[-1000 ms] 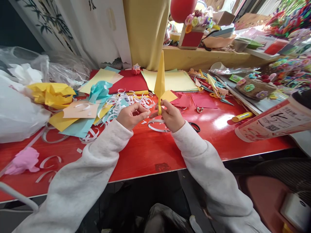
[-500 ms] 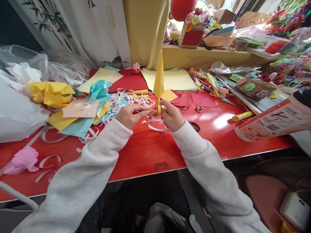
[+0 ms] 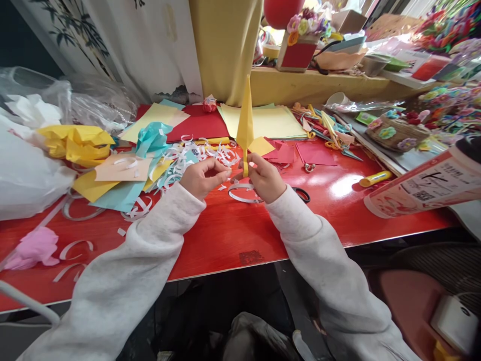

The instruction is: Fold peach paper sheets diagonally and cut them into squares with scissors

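Note:
My right hand (image 3: 268, 179) pinches the lower end of a folded yellow paper (image 3: 245, 123), which stands upright as a tall, narrow point. To its left is my left hand (image 3: 203, 178), thumb and forefinger pressed together, apart from the yellow paper. Whatever the left fingertips hold, if anything, is too small to make out. Just below my hands a curled white paper strip (image 3: 240, 199) lies on the red table (image 3: 225, 235). Partly hidden behind my right hand is a black loop-shaped handle (image 3: 303, 195).
Paper sheets (image 3: 270, 122), white paper curls (image 3: 184, 153) and a crumpled teal paper (image 3: 152, 138) lie around my hands. At the right stand scissors (image 3: 351, 154), a yellow tube (image 3: 375, 179) and a tilted drink cup (image 3: 413, 185). A plastic bag (image 3: 30, 175) fills the left side.
My left hand has drawn slightly left, widening the gap to the yellow paper. My right hand keeps its pinch on the paper.

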A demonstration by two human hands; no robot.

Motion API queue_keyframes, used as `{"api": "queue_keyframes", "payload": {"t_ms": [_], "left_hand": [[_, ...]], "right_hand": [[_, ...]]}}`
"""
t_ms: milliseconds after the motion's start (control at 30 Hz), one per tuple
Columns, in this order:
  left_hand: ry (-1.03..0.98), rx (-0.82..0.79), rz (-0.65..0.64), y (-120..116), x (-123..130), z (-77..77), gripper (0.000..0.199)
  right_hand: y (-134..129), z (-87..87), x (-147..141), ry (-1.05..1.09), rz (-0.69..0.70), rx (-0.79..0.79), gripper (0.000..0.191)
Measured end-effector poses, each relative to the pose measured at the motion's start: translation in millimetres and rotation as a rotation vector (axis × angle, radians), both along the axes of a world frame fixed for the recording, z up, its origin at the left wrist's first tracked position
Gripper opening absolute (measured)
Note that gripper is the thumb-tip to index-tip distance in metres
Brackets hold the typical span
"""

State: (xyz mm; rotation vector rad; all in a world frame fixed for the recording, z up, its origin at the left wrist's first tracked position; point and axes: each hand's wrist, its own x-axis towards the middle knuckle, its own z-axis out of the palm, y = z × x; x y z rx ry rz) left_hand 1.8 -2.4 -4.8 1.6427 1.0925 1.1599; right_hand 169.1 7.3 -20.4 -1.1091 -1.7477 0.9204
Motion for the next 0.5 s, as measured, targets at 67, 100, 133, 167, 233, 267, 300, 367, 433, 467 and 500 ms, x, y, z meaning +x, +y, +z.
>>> {"api": "queue_keyframes", "payload": {"t_ms": [67,100,133,167,233,267,300,367,433,467,500], "left_hand": [[-0.003,-0.008,0.0,-0.4,0.2,0.3,0.019],[-0.006,-0.012,0.001,-0.6,0.3,0.4,0.019],[-0.011,-0.015,0.004,-0.7,0.4,0.5,0.019],[-0.014,-0.017,0.008,-0.8,0.5,0.5,0.019],[-0.019,-0.022,0.012,-0.8,0.6,0.5,0.019],[-0.02,-0.023,0.012,-0.8,0.7,0.4,0.019],[-0.02,-0.026,0.011,-0.8,0.7,0.3,0.019],[-0.014,-0.03,0.005,-0.6,0.8,-0.2,0.019],[-0.004,-0.029,-0.003,-0.4,0.9,-0.9,0.02],[-0.001,-0.027,-0.007,-0.2,0.8,-1.3,0.02],[0.001,-0.023,-0.014,0.1,0.7,-1.7,0.02]], "right_hand": [[-0.1,0.4,0.0,-0.007,0.0,0.004,0.006],[-0.2,0.6,0.0,-0.007,-0.001,0.004,0.006],[-0.2,0.8,-0.1,-0.006,-0.001,0.001,0.006],[-0.2,1.0,-0.1,-0.003,0.0,-0.005,0.006],[-0.1,1.0,-0.3,0.006,0.004,-0.013,0.006],[-0.1,0.9,-0.4,0.009,0.006,-0.013,0.007],[0.0,0.8,-0.5,0.01,0.007,-0.01,0.007],[-0.1,0.7,-0.6,0.007,0.004,0.0,0.007],[-0.3,0.7,-0.6,0.005,0.0,0.001,0.006],[-0.3,0.6,-0.6,0.007,0.0,-0.001,0.006],[-0.3,0.5,-0.5,0.011,0.001,-0.005,0.005]]}}
